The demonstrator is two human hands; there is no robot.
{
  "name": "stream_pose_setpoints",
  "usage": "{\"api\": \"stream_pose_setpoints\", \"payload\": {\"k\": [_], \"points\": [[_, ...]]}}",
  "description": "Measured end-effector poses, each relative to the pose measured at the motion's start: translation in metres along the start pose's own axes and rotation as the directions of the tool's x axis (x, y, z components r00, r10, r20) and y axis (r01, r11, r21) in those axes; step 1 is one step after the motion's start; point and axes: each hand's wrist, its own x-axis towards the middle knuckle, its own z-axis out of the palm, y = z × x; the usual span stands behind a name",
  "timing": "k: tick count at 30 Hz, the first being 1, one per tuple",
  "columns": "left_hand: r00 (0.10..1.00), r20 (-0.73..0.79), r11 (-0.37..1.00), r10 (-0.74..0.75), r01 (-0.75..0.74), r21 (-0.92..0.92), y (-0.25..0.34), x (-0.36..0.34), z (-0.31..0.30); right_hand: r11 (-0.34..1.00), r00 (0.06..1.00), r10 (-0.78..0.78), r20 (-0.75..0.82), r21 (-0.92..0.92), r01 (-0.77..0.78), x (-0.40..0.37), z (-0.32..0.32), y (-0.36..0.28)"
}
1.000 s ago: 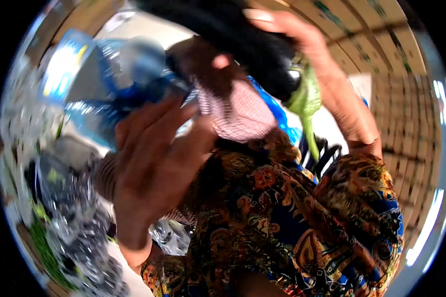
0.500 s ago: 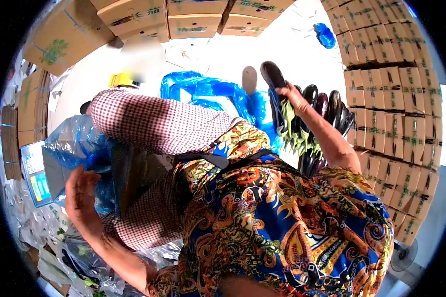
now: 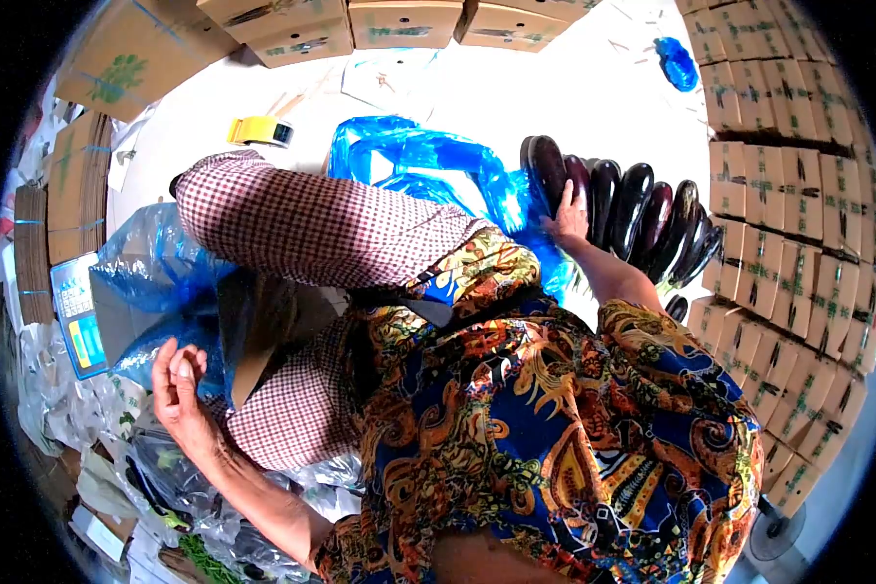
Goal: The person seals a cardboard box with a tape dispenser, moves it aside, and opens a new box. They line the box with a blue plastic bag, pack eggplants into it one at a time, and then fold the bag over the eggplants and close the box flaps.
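The right hand [image 3: 569,219] lies fingers forward over the near end of the leftmost eggplant [image 3: 547,164]; whether it grips or only rests there, I cannot tell from overhead. The eggplant lies on the white surface [image 3: 642,131], rounded end away from the body, at the left edge of a row [image 3: 637,200] of dark, glossy fruit. To handle it well, I would keep the palm light, support it along its length and spare the stem end, which the hand hides from me. I would also keep it parallel to its neighbour, without pressing skin on skin.

Crumpled blue film [image 3: 409,156] spreads just left of the eggplant; I would keep fingertips clear of its folds.

Across the body, the left hand [image 3: 183,397] is half open, fingers loosely curled, holding nothing, beside a box [image 3: 256,358] and its blue bag [image 3: 161,243]. I judge it well placed to steady the bag's edge.

Farther out sit a scale [image 3: 80,316], yellow tape [image 3: 260,129] and stacked cartons [image 3: 764,185].
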Motion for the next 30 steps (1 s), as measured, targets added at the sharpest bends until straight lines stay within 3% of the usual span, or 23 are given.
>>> {"api": "stream_pose_setpoints", "payload": {"k": [3, 7, 9, 10, 12, 13, 14, 15, 16, 17, 18, 19, 20, 21, 22, 23, 24, 25, 26, 27, 29, 30], "points": [[1.000, -0.008, 0.999, -0.002, 0.001, -0.037, 0.001, -0.009, 0.002, 0.994, 0.994, 0.106, 0.021, -0.043, -0.105, -0.008, 0.002, -0.020], [0.998, -0.065, 0.999, 0.011, -0.013, -0.032, -0.003, -0.019, -0.004, 0.995, 0.994, 0.094, -0.058, -0.032, -0.096, -0.005, 0.006, -0.025], [0.985, -0.173, 0.998, 0.000, -0.011, -0.064, -0.006, -0.026, -0.018, 1.000, 0.994, 0.004, -0.112, -0.017, -0.006, 0.001, 0.014, -0.019], [0.979, -0.204, 0.992, 0.017, -0.042, -0.120, -0.004, -0.027, -0.032, 0.990, 0.980, -0.078, -0.182, 0.099, 0.097, 0.001, 0.008, -0.016], [0.947, -0.318, 0.965, 0.049, -0.127, -0.231, -0.021, -0.038, -0.065, 0.975, 0.958, -0.181, -0.224, 0.089, 0.205, -0.011, -0.019, -0.034], [0.913, -0.406, 0.954, 0.045, -0.160, -0.253, -0.022, -0.045, -0.075, 0.992, 0.996, -0.090, -0.029, 0.082, 0.092, -0.002, -0.041, -0.050], [0.839, -0.544, 0.980, 0.011, -0.119, -0.163, -0.019, -0.059, -0.083, 0.983, 0.981, -0.182, -0.063, -0.033, 0.180, 0.029, -0.015, -0.037], [0.788, -0.616, 0.974, 0.011, -0.147, -0.172, -0.029, -0.072, -0.099, 0.942, 0.933, -0.328, -0.147, 0.022, 0.334, 0.065, 0.013, -0.019], [0.750, -0.661, 0.970, -0.017, -0.149, -0.193, -0.042, -0.085, -0.117, 0.931, 0.931, -0.357, -0.080, 0.057, 0.362, 0.080, 0.008, -0.031], [0.680, -0.732, 0.962, -0.044, -0.168, -0.213, -0.061, -0.100, -0.126, 0.941, 0.918, -0.336, 0.208, 0.115, 0.319, 0.083, -0.027, -0.059], [0.599, -0.795, 0.976, -0.096, -0.100, -0.193, -0.083, -0.117, -0.135, 0.797, 0.805, -0.477, 0.353, 0.561, 0.226, 0.163, 0.020, -0.033], [0.567, -0.823, 0.991, -0.034, -0.085, -0.099, -0.116, -0.139, -0.143, 0.754, 0.813, -0.520, 0.262, 0.588, 0.293, 0.165, 0.011, -0.053], [0.535, -0.840, 0.983, -0.088, -0.091, -0.161, -0.159, -0.162, -0.152, 0.710, 0.814, -0.557, 0.167, 0.604, 0.362, 0.169, 0.003, -0.074], [0.436, -0.893, 0.992, -0.113, 0.103, -0.075, -0.166, -0.181, -0.141, 0.526, 0.891, -0.441, 0.106, 0.835, 0.161, 0.154, -0.027, -0.102], [0.487, -0.870, 0.997, -0.083, 0.048, -0.068, -0.237, -0.209, -0.150, 0.447, 0.841, -0.533, 0.092, 0.875, 0.188, 0.154, -0.051, -0.127], [0.459, -0.887, 0.993, -0.055, 0.115, -0.002, -0.277, -0.232, -0.137, 0.367, 0.788, -0.611, 0.075, 0.909, 0.198, 0.155, -0.073, -0.151], [0.444, -0.885, 0.837, -0.138, 0.530, 0.135, -0.318, -0.250, -0.115, 0.353, 0.746, -0.664, 0.037, 0.896, 0.270, 0.159, -0.091, -0.177], [0.505, -0.810, 0.716, -0.298, 0.680, 0.161, -0.370, -0.271, -0.094, 0.330, 0.700, -0.714, -0.006, 0.879, 0.344, 0.161, -0.110, -0.203], [0.585, -0.730, 0.660, -0.353, 0.709, 0.249, -0.400, -0.283, -0.060, 0.269, 0.650, -0.756, -0.077, 0.868, 0.417, 0.151, -0.129, -0.229], [0.705, -0.610, 0.676, -0.362, 0.649, 0.348, -0.422, -0.288, -0.020, 0.204, 0.594, -0.791, -0.147, 0.852, 0.482, 0.139, -0.146, -0.253], [0.892, -0.375, 0.775, -0.253, 0.419, 0.473, -0.458, -0.295, 0.051, 0.087, 0.370, -0.912, -0.174, 0.802, 0.591, 0.105, -0.184, -0.292], [0.928, -0.314, 0.753, -0.201, 0.352, 0.556, -0.403, -0.285, 0.071, 0.191, 0.429, -0.897, -0.109, 0.779, 0.597, 0.050, -0.209, -0.310]]}}
